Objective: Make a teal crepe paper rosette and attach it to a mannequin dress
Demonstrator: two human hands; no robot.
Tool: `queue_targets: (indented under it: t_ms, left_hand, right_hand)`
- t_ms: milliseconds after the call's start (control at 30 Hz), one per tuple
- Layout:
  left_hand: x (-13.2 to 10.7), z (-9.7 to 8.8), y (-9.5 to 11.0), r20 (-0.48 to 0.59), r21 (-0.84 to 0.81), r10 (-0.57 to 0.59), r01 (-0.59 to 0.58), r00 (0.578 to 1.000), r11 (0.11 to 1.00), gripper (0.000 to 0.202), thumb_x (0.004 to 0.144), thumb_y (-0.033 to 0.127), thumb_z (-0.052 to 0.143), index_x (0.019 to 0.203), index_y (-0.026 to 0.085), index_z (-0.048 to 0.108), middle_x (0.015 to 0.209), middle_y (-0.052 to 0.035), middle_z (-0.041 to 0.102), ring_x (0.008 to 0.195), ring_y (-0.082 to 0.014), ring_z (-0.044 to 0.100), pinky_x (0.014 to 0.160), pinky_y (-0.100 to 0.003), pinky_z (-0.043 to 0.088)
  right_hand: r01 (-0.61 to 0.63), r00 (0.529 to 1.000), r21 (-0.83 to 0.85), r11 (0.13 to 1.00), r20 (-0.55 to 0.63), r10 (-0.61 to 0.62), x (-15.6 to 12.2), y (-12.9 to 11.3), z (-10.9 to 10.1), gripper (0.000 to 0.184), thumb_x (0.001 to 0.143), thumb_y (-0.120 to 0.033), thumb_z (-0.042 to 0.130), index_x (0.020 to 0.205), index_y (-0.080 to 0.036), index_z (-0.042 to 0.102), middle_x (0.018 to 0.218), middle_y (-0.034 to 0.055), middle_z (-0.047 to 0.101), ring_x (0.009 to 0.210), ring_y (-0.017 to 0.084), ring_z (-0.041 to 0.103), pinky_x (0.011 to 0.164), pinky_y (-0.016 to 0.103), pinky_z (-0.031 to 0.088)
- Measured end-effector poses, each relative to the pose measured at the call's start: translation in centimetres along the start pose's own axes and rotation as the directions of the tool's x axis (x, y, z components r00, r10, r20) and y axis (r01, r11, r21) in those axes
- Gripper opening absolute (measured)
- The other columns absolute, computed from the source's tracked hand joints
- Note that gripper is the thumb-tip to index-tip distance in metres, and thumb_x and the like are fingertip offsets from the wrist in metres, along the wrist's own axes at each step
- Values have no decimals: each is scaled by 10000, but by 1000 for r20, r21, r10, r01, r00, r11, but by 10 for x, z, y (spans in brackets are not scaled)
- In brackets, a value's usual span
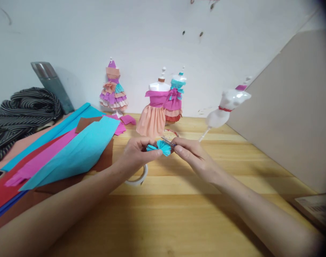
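1. Big paper sheets (pixel 72 153) lie at the hands' nine o'clock, maybe leaving room.
2. The left hand (pixel 136 150) pinches folded blue paper (pixel 165 148) at its three o'clock, maybe to keep it still.
3. The right hand (pixel 196 155) grips scissors (pixel 168 141) at that paper's one o'clock.

Three skirted dress forms (pixel 113 89) (pixel 153 119) (pixel 174 103), ten to one o'clock; one unskirted form (pixel 216 117) at two; one white tape roll (pixel 144 174) at seven; one turquoise pleated-paper piece (pixel 163 147), centre.
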State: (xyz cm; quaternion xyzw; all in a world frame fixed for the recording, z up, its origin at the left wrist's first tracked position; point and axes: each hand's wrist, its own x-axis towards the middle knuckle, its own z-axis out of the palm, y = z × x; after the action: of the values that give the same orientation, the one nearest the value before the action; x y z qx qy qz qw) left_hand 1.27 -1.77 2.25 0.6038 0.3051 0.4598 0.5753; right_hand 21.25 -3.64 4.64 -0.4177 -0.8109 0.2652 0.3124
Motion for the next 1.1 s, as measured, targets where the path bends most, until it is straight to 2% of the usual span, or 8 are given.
queue_targets:
  t_ms: [167,300,433,667,933,1033,1100]
  left_hand:
    - [0,0,-1,6,18,13,-13,1000,1000,115,655,239,735,709,138,722,644,8,628,597,-89,481,584,-226,358]
    - [1,0,1,-2,22,10,-10,1000,1000,122,646,239,737,715,138,734,655,-1,648,607,-94,498,595,-228,371]
    - [1,-1,1,-8,37,-1,2,1000,999,129,651,246,738,722,138,740,694,-17,673,649,-111,537,633,-241,403]
    - [1,0,0,-18,11,15,-14,1000,1000,123,632,239,751,704,141,731,666,-4,650,632,-103,517,625,-236,398]
    - [2,1,3,-17,10,32,-32,999,999,96,614,213,748,672,142,720,636,6,637,592,-92,495,583,-225,388]
    - [2,1,4,-28,38,42,-41,999,998,100,611,222,747,661,141,716,613,11,611,577,-90,476,557,-223,371]
    - [2,1,3,-46,73,45,-42,998,996,110,612,231,747,664,140,715,610,11,595,577,-91,467,546,-224,358]
  right_hand:
    - [8,999,-22,1000,-31,-9,0,-3,0,444,959,-530,361,665,-202,425,622,-19,393,597,137,373,575,299,276]
    - [19,998,27,999,-60,-17,-1,-1,0,432,963,-489,377,642,-203,416,607,-30,354,576,128,340,562,292,268]
    - [38,995,96,995,-95,-29,0,5,-2,404,959,-489,357,714,-198,490,657,-7,410,617,149,378,569,299,278]
    - [27,999,-18,999,32,-27,2,3,-6,430,952,-534,351,715,-197,475,691,13,489,659,165,447,618,318,329]
    - [45,999,-62,997,-1,-46,0,-2,-5,467,962,-540,345,646,-204,416,600,-26,386,573,131,362,561,293,278]
    - [30,999,-34,999,-24,-31,0,-1,-5,462,957,-525,373,620,-209,391,588,-32,344,561,129,329,553,294,259]
    - [27,998,26,999,-65,-25,0,1,-6,440,954,-512,376,640,-208,426,603,-25,353,573,139,338,560,299,263]
